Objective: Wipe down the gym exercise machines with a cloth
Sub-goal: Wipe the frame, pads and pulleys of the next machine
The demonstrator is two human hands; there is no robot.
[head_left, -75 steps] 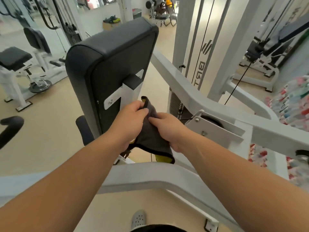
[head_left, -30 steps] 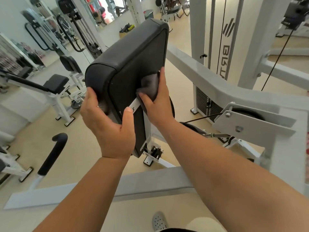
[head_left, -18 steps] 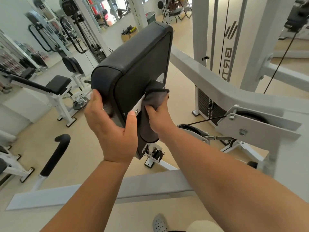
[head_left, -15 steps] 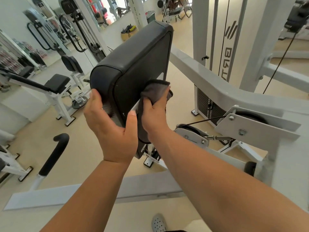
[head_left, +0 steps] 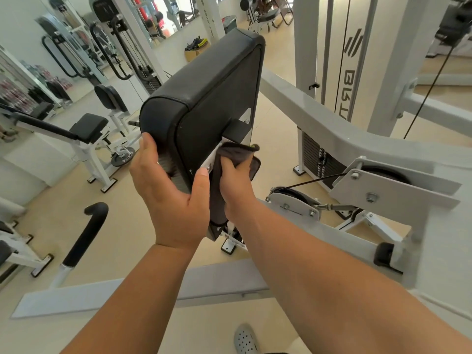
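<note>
Through the head camera I see the left hand (head_left: 171, 198) clamped on the near edge of the black vinyl-covered rectangular pad (head_left: 212, 98), with the thumb on its back face and the fingers curled round the padded front. The right hand (head_left: 236, 187) is bunched round a dark grey cloth with a yellow-green hem (head_left: 238, 154). It presses the cloth against the pad's back, right at the white metal mounting bracket (head_left: 212, 157). The machine's white steel arm (head_left: 319, 118) runs off to the right. A grey perforated clog (head_left: 245, 339) shows on the beige floor (head_left: 122, 226) below.

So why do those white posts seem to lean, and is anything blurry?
Head view: wide-angle lens tilts the white posts near the edges; black pad, grey cloth, left hand and right hand look sharp; far-left machines softer; bright even light, mild sheen on the pad.
</note>
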